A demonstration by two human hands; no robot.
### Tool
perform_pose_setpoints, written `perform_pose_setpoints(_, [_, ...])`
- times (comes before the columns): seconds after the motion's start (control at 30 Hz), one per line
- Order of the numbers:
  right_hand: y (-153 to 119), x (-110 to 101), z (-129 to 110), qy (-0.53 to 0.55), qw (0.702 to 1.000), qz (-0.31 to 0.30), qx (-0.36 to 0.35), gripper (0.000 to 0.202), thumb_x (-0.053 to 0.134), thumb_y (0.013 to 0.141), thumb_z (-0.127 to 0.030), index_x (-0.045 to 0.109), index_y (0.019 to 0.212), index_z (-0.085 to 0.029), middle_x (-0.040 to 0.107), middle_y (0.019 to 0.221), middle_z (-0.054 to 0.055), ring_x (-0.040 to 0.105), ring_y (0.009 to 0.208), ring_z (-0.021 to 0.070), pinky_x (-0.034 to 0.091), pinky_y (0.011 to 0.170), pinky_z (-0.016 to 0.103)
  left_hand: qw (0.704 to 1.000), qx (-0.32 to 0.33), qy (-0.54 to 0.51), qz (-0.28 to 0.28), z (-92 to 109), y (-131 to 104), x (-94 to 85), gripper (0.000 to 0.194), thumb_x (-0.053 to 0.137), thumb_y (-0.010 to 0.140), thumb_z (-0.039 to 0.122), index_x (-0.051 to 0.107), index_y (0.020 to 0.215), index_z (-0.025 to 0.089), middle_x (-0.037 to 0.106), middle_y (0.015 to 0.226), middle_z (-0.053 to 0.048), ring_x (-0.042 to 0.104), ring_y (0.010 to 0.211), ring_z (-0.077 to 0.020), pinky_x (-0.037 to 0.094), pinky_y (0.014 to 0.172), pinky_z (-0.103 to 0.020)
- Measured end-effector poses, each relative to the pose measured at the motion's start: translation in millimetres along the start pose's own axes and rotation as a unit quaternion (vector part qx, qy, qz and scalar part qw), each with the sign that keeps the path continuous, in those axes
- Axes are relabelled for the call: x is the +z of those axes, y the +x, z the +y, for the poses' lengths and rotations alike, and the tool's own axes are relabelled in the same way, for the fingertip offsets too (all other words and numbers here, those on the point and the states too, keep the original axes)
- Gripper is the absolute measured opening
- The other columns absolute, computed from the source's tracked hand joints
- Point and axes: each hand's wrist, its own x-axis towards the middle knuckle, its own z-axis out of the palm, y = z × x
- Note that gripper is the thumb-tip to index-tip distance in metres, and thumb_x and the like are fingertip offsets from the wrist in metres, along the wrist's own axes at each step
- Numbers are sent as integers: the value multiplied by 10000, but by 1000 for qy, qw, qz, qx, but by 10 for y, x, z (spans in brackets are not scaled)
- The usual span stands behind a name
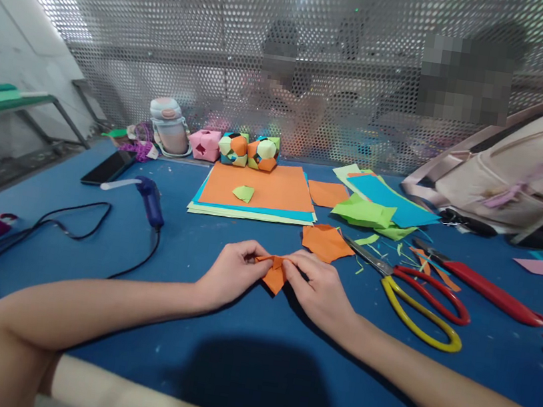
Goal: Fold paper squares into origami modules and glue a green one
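Observation:
Between my two hands is a small folded piece of orange paper (275, 278), its lower corner pointing toward me. My left hand (237, 271) pinches the paper's left side with thumb and fingers. On the other side, my right hand (317, 287) grips it the same way. Both hands rest low over the blue table, and parts of the paper are hidden under the fingers. Just beyond my right hand lies a creased orange sheet (326, 242). Scissors (420, 298) with red and yellow handles lie to the right, their blades touching that sheet's edge.
Stacked coloured sheets (258, 188) carry a small folded green piece (243, 193). Behind stand paper ornaments (233, 149) and a bottle (168, 127). A corded glue gun (149, 201) and phone (109, 167) lie left. Red-handled pliers (491, 292), green paper (364, 211) and a bag (535, 156) are right.

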Motion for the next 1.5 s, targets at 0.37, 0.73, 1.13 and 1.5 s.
perform_pose_setpoints(0.37, [-15,25,16,-14,1000,9,-23,202,449,885,-153,632,803,-172,627,738,44,559,695,161,451,659,294,998,-30,-44,-14,29,-12,8,126,595,705,237,583,777,135,577,698,16,512,622,-90,414,587,-207])
perform_pose_setpoints(0.73, [-10,18,-23,-23,1000,-2,3,160,503,837,-161,554,688,-189,555,649,16,513,626,147,422,591,276,997,28,66,-2,13,-33,-6,110,577,726,228,602,670,136,563,617,13,485,584,-99,375,544,-207])
perform_pose_setpoints(1.13, [-28,26,6,-50,998,46,-18,167,517,800,-155,505,640,-197,509,595,-6,478,573,127,395,568,264,999,-6,-17,-35,71,-35,-21,193,526,786,269,655,839,137,655,720,-17,599,660,-127,480,628,-227])
perform_pose_setpoints(1.5, [6,14,3,-27,999,25,14,115,496,832,-162,591,776,-192,595,708,20,560,675,148,436,624,266,996,-23,-70,-50,-2,-32,11,197,511,821,255,672,842,144,668,782,-24,654,686,-134,550,674,-239])
